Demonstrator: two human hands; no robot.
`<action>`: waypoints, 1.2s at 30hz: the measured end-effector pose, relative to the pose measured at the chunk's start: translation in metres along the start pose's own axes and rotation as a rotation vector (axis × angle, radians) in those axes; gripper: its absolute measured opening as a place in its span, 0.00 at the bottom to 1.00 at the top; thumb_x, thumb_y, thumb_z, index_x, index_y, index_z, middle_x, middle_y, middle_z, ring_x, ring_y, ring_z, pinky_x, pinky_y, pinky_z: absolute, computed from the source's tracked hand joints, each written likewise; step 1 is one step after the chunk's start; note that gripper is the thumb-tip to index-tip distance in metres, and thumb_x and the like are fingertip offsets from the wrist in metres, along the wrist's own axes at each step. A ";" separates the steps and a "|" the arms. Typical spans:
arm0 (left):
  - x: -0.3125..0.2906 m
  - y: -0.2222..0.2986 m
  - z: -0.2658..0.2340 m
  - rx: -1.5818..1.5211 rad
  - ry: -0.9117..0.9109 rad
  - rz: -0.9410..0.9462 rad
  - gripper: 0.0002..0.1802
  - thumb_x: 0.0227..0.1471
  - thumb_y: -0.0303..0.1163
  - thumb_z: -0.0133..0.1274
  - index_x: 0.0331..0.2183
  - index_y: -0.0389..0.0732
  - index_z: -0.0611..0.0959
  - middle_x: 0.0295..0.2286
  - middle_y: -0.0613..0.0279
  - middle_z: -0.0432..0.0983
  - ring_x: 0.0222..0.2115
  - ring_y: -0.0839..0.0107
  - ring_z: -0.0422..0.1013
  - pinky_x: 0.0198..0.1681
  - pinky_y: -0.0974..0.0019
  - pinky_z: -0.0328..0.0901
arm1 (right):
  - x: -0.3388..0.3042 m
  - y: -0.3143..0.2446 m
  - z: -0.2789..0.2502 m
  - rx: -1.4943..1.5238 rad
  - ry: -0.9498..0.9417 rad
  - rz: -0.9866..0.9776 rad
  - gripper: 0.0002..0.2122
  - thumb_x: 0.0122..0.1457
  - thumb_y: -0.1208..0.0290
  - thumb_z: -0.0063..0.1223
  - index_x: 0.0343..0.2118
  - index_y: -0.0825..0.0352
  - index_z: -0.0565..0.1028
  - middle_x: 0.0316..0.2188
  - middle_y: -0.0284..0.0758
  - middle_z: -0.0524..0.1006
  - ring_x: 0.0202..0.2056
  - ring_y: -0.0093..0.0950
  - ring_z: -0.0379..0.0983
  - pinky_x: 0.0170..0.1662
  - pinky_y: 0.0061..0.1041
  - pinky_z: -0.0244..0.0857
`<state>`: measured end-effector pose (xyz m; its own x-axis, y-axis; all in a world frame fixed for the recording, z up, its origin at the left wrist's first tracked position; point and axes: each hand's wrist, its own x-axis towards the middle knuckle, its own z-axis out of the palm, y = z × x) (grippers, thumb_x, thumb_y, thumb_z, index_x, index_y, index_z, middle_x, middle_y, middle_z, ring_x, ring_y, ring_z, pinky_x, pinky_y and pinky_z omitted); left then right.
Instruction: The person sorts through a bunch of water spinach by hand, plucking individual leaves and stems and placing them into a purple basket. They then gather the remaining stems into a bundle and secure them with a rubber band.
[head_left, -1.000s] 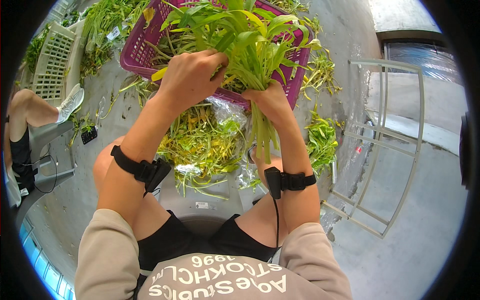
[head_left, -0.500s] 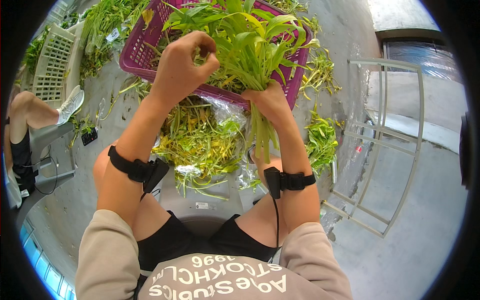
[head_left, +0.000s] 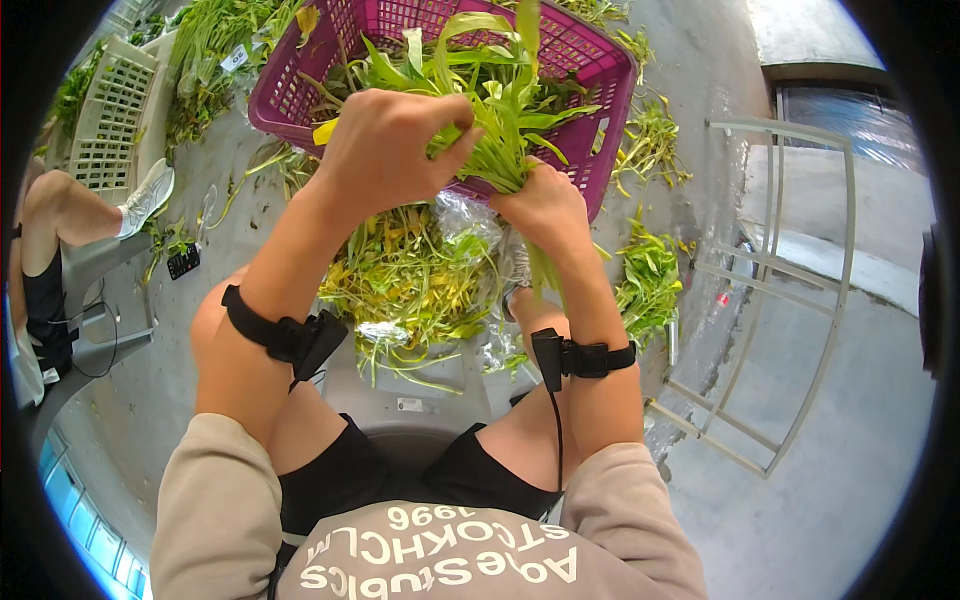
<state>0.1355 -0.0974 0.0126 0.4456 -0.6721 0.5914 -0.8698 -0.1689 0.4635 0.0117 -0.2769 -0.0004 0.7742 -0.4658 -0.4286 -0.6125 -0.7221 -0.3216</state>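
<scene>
Floor [head_left: 860,420]: bright, diffuse light
Clear plastic [head_left: 468,217]: white glare spots
Metal frame [head_left: 850,215]: bowed, fisheye distortion
Panes [head_left: 103,548], lower left: blue-white glow

My long-leaved green bunch [head_left: 510,112]: smooth, faintly glossy leaves
Purple perforated rectangular basket [head_left: 283,95]: smooth plastic, soft sheen
My beige short-sleeved top [head_left: 440,555]: matt cloth
Crumpled transparent sheet [head_left: 468,220]: shiny, wrinkled plastic film

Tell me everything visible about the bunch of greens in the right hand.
The bunch of greens has long, narrow, bright green leaves, some yellowish, on pale green stems. The right hand grips it by the stems, whose lower ends stick out below the fist. Its leafy tops fan out over the purple plastic basket. The left hand is beside the leaves; contact is unclear.
</scene>
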 end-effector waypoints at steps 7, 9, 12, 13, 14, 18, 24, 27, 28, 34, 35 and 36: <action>-0.007 0.001 0.017 0.135 -0.220 -0.104 0.10 0.52 0.36 0.60 0.37 0.45 0.85 0.20 0.54 0.79 0.22 0.54 0.77 0.27 0.56 0.70 | 0.000 -0.002 0.004 -0.050 -0.001 -0.003 0.23 0.44 0.57 0.62 0.43 0.64 0.78 0.37 0.47 0.82 0.43 0.46 0.78 0.47 0.41 0.72; -0.006 0.004 0.019 0.171 -0.254 -0.126 0.10 0.53 0.36 0.60 0.37 0.45 0.85 0.20 0.54 0.78 0.22 0.54 0.77 0.27 0.55 0.70 | 0.001 -0.001 0.006 -0.051 0.012 0.009 0.23 0.42 0.58 0.63 0.43 0.63 0.79 0.38 0.46 0.82 0.44 0.45 0.78 0.47 0.40 0.72; -0.006 0.003 0.022 0.222 -0.302 -0.154 0.09 0.53 0.37 0.59 0.36 0.45 0.85 0.19 0.54 0.78 0.22 0.54 0.77 0.26 0.55 0.70 | 0.000 0.000 0.006 -0.040 0.012 0.002 0.23 0.42 0.59 0.62 0.42 0.64 0.78 0.37 0.46 0.82 0.43 0.46 0.78 0.47 0.40 0.72; -0.007 0.002 0.022 0.238 -0.315 -0.162 0.09 0.53 0.37 0.59 0.36 0.45 0.85 0.19 0.53 0.78 0.22 0.54 0.77 0.26 0.54 0.69 | -0.002 -0.004 0.004 -0.038 0.000 0.000 0.22 0.42 0.59 0.62 0.41 0.64 0.78 0.37 0.47 0.82 0.43 0.46 0.78 0.47 0.40 0.72; -0.008 0.002 0.021 0.236 -0.314 -0.164 0.09 0.53 0.37 0.59 0.36 0.45 0.85 0.19 0.53 0.78 0.22 0.54 0.77 0.26 0.54 0.69 | -0.003 -0.006 0.003 -0.037 -0.012 -0.002 0.22 0.41 0.60 0.62 0.41 0.64 0.78 0.36 0.47 0.82 0.43 0.46 0.78 0.46 0.40 0.72; -0.006 0.008 0.023 0.136 -0.236 -0.163 0.07 0.53 0.36 0.59 0.33 0.44 0.85 0.19 0.54 0.78 0.22 0.53 0.76 0.26 0.55 0.69 | -0.002 0.001 0.004 -0.013 -0.008 -0.015 0.21 0.41 0.60 0.62 0.40 0.65 0.78 0.35 0.47 0.82 0.42 0.47 0.78 0.46 0.40 0.72; -0.007 0.010 0.023 0.104 -0.195 -0.170 0.06 0.49 0.33 0.59 0.31 0.43 0.85 0.22 0.55 0.79 0.22 0.54 0.76 0.26 0.56 0.69 | -0.004 0.000 0.001 -0.024 -0.006 -0.061 0.22 0.45 0.57 0.61 0.41 0.66 0.77 0.35 0.49 0.82 0.40 0.49 0.79 0.45 0.42 0.73; -0.006 0.015 0.026 0.098 -0.161 -0.200 0.06 0.46 0.31 0.59 0.30 0.42 0.84 0.23 0.55 0.79 0.22 0.54 0.76 0.26 0.57 0.69 | -0.002 -0.001 0.001 -0.016 -0.004 -0.014 0.22 0.42 0.59 0.62 0.40 0.64 0.78 0.35 0.46 0.82 0.42 0.46 0.78 0.46 0.41 0.72; -0.006 0.016 0.027 0.087 -0.136 -0.216 0.07 0.46 0.31 0.59 0.30 0.41 0.84 0.24 0.55 0.79 0.22 0.55 0.76 0.26 0.57 0.69 | -0.002 -0.001 0.001 -0.020 -0.008 -0.008 0.22 0.42 0.58 0.62 0.41 0.64 0.79 0.36 0.47 0.82 0.42 0.46 0.78 0.47 0.41 0.72; 0.004 -0.003 0.003 -0.275 0.211 -0.461 0.06 0.56 0.32 0.55 0.30 0.40 0.82 0.18 0.72 0.69 0.17 0.80 0.64 0.21 0.71 0.58 | -0.004 0.009 -0.003 -0.038 0.008 -0.035 0.23 0.45 0.56 0.62 0.42 0.65 0.77 0.37 0.50 0.81 0.42 0.49 0.78 0.47 0.42 0.72; 0.008 -0.008 -0.004 -0.275 0.210 -0.460 0.06 0.56 0.32 0.55 0.30 0.40 0.82 0.18 0.72 0.69 0.17 0.80 0.64 0.21 0.71 0.58 | -0.005 0.010 -0.004 -0.023 0.026 -0.040 0.23 0.45 0.56 0.62 0.42 0.65 0.77 0.38 0.50 0.81 0.42 0.48 0.78 0.47 0.42 0.72; 0.010 -0.016 -0.011 -0.376 0.283 -0.558 0.11 0.57 0.35 0.55 0.28 0.38 0.80 0.16 0.66 0.66 0.16 0.79 0.62 0.21 0.69 0.56 | -0.006 0.010 -0.004 -0.022 0.025 -0.043 0.23 0.45 0.56 0.62 0.42 0.65 0.77 0.38 0.50 0.81 0.42 0.48 0.78 0.47 0.42 0.72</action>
<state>0.1561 -0.0935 0.0188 0.8833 -0.3377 0.3251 -0.3884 -0.1389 0.9110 0.0020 -0.2834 0.0025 0.8035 -0.4468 -0.3933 -0.5753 -0.7525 -0.3206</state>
